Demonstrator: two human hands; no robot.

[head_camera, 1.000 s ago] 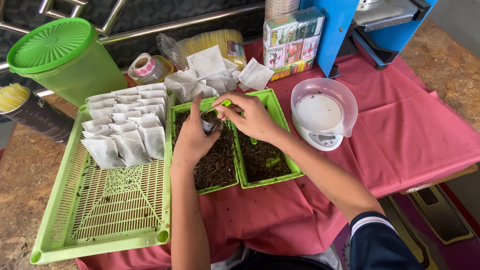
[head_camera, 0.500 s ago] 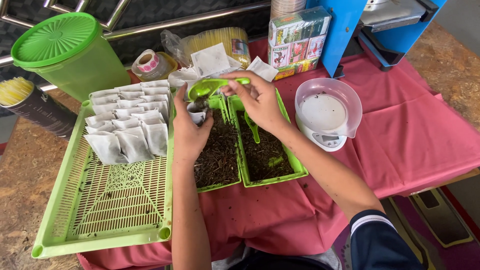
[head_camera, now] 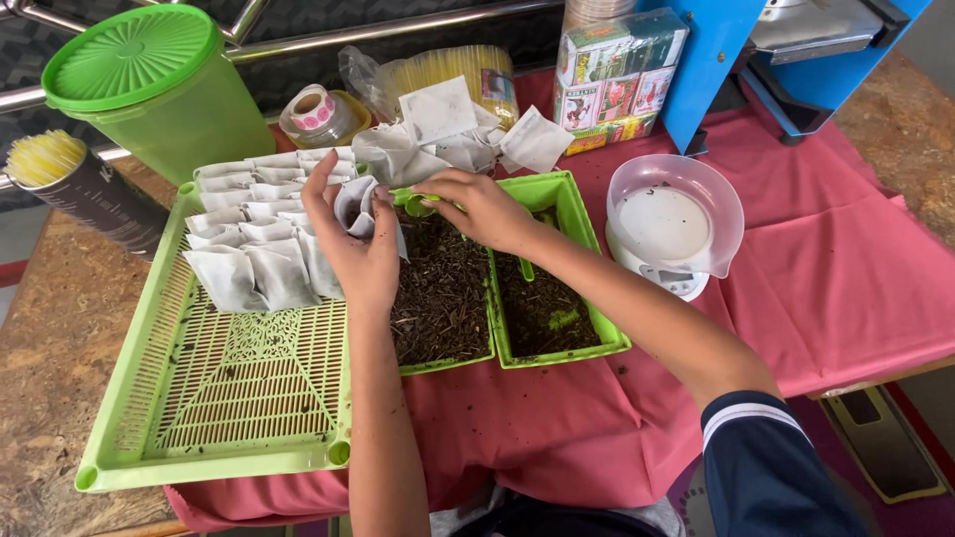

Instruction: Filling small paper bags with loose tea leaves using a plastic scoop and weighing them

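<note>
My left hand [head_camera: 356, 237] holds a small white filter bag [head_camera: 358, 207] upright over the seam between the slotted green tray [head_camera: 224, 418] and the left green tub of dark dried leaves [head_camera: 443, 293]. My right hand [head_camera: 479, 207] grips a green plastic scoop [head_camera: 418, 202] low over that tub's far end. A second green tub [head_camera: 557, 308] of darker leaves sits to the right, with another green spoon [head_camera: 526, 268] lying in it. Filled white bags [head_camera: 249, 239] lie in rows on the tray's far half.
A white kitchen scale with a clear bowl [head_camera: 674, 221] stands right of the tubs on the red cloth [head_camera: 816, 278]. Behind are empty bags [head_camera: 443, 129], a green lidded bucket [head_camera: 159, 85], a tape roll [head_camera: 313, 107], a box pack [head_camera: 617, 80] and a blue machine [head_camera: 776, 50].
My left hand moved left with the bag, away from the scoop. My right hand lowered the scoop from above the bag down toward the left tub.
</note>
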